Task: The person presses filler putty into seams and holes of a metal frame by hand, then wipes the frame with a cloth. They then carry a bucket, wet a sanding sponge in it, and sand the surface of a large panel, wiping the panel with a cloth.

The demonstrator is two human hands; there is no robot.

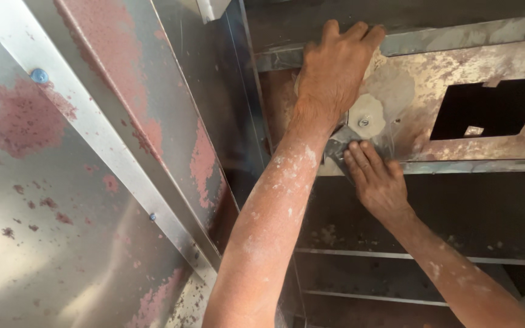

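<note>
My left hand point(335, 67) reaches up against a rusty, stained metal plate point(457, 67), its fingertips curled over the edge of a grey metal rail point(445, 37) above. Beside the hand is a pale grey smear of filler point(390, 91) around a round washer with a screw point(364, 121). Just below, my right hand point(377, 179) presses its fingers onto a small thin piece of shiny metal point(337, 147) at the plate's lower edge. Both forearms are flecked with white dust.
A dark rectangular cut-out point(487, 109) opens in the plate to the right. Large sheet-metal panels point(62, 212) with reddish patches and a riveted strip point(110, 152) fill the left. Thin metal bars point(360, 254) cross below the plate.
</note>
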